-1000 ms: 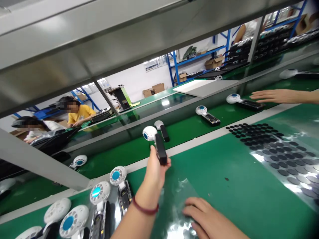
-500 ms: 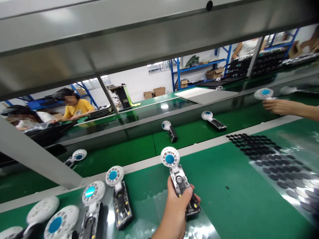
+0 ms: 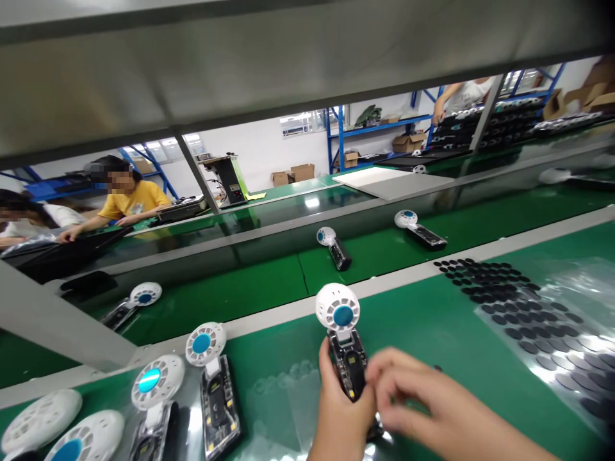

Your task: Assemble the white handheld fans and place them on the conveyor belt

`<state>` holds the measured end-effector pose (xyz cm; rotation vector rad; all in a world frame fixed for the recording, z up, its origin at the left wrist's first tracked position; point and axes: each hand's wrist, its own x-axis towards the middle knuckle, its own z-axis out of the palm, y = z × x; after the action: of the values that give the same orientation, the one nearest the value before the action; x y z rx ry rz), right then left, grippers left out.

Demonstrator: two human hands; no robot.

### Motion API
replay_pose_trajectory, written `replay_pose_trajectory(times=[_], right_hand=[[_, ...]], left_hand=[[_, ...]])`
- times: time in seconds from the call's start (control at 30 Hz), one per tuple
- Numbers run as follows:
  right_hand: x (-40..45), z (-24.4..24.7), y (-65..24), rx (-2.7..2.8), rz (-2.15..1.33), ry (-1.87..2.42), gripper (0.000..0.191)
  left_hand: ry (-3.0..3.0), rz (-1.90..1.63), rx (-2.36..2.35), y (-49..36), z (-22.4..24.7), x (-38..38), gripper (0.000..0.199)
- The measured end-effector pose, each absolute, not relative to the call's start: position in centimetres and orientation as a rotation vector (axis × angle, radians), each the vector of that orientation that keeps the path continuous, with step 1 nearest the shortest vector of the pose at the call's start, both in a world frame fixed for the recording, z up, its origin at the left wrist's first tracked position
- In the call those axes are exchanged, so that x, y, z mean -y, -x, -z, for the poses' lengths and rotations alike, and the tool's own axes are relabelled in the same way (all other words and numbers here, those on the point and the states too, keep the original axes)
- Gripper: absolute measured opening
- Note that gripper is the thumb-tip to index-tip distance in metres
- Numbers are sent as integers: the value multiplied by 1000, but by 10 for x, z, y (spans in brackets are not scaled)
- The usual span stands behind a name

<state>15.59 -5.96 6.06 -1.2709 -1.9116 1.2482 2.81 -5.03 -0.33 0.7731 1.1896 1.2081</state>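
My left hand (image 3: pixel 343 410) is wrapped round the handle of a handheld fan (image 3: pixel 353 368). The fan stands tilted up, its round white head with a blue centre disc (image 3: pixel 343 315) facing me. My right hand (image 3: pixel 408 390) is at the right side of the handle, its fingers curled in a pinch and slightly blurred. Whatever lies between those fingertips is hidden. To the left, several similar fans lie on the green bench, the nearest one (image 3: pixel 218 406) with a clear handle showing its inner parts.
Sheets of black round stickers (image 3: pixel 523 314) lie on the bench at right. Beyond a pale rail, a green conveyor belt (image 3: pixel 250 282) carries more fans (image 3: pixel 425 235). A metal beam (image 3: pixel 288 83) crosses overhead. Co-workers (image 3: pixel 137 198) sit across the line.
My right hand has come to the handle of the fan in my left hand. A hand at far right by a white fan head has left that spot. The view has shifted slightly.
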Motion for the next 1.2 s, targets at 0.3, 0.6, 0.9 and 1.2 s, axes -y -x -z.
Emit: replay_pose_trajectory(times=[0.3,0.6,0.9,1.2], right_hand=[[25,-70,-144,1861,-1209,1458,17],[21,-73,-143,1961,-1194,1573,17],[20,-76,-138,2032,-1103,1638,17],[26,-71,-138,1955,-1137,1551,17]], left_hand=[[-983,-1022,-1411,-30,-12,53,79],[-1032,-900,-1400,-26,-13,51,81],[-997,-928,-1420,-29,-20,53,81],[-1006,-940,-1424,-29,-19,53,81]])
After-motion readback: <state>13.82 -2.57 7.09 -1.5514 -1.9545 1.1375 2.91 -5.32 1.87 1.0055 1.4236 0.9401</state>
